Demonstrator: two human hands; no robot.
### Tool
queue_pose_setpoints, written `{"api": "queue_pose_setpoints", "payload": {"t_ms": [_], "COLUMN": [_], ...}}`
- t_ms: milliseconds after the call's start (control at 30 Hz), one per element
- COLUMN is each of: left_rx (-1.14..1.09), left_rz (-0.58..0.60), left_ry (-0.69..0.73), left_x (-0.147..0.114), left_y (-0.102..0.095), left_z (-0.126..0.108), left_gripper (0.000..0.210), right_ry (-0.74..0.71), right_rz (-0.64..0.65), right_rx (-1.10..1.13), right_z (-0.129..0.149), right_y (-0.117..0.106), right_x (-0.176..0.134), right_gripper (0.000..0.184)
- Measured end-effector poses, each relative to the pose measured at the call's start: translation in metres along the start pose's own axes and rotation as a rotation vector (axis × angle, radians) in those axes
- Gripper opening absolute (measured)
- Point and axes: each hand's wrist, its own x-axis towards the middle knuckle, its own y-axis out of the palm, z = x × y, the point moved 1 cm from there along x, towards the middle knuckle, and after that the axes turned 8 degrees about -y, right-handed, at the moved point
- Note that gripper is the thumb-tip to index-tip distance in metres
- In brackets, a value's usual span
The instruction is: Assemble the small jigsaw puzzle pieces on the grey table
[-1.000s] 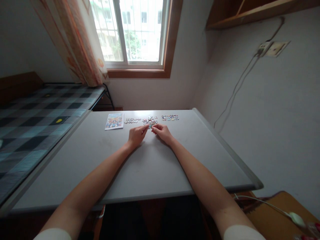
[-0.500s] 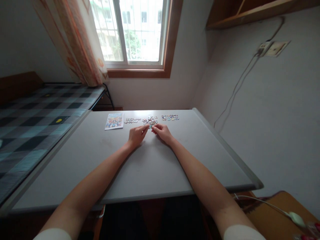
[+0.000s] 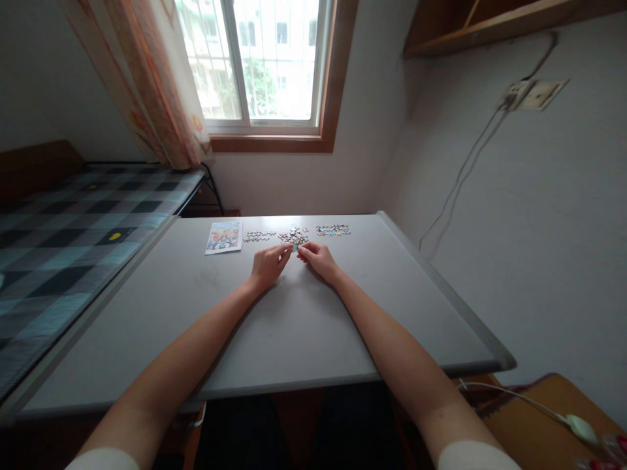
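My left hand (image 3: 270, 264) and my right hand (image 3: 317, 258) meet fingertip to fingertip above the far middle of the table. Between their pinched fingers is a small light-blue jigsaw puzzle piece (image 3: 295, 248), gripped from both sides; whether it is one piece or two joined is too small to tell. Just beyond my fingers lies a loose pile of jigsaw pieces (image 3: 294, 235). Another group of pieces (image 3: 259, 236) is spread out left of the pile, and a third group of pieces (image 3: 334, 230) lies to its right. A printed picture sheet (image 3: 224, 237) rests farther left.
The grey-white table (image 3: 294, 339) runs from my body to the wall under the window (image 3: 274, 65). A bed with a checked cover (image 3: 98, 228) adjoins on the left. At lower right, a wooden stool (image 3: 553, 418) carries a white cable with a plug.
Both hands stay almost where they were. The small light-blue piece between the fingertips has shifted or turned very slightly.
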Motion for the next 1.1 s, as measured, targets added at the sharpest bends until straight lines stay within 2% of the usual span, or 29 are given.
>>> {"api": "queue_pose_setpoints", "payload": {"t_ms": [367,800,867,967,1033,1100], "left_rx": [-0.048,-0.004,0.036,0.122,0.169,0.196], "left_rz": [-0.003,0.027,-0.005,-0.081,-0.069,-0.005], "left_ry": [0.005,0.011,-0.042,-0.192,-0.260,-0.307], "left_x": [0.000,0.000,0.001,0.004,0.008,0.011], "left_y": [-0.002,0.000,-0.001,-0.005,-0.007,-0.009], "left_z": [-0.002,-0.004,-0.002,0.009,0.019,0.029], "left_gripper": [0.031,0.026,0.027,0.028,0.028,0.027], "right_ry": [0.030,-0.012,0.003,0.023,0.029,0.032], "right_rz": [-0.090,-0.020,-0.032,-0.035,-0.028,-0.020], "right_rx": [0.042,-0.028,-0.015,-0.005,-0.008,-0.011], "right_z": [-0.002,-0.004,-0.005,-0.004,-0.002,0.000], "right_y": [-0.002,-0.001,-0.001,0.000,0.000,0.000], "right_x": [0.001,0.001,0.001,0.001,0.000,0.000], "right_gripper": [0.034,0.030,0.030,0.028,0.027,0.026]}}
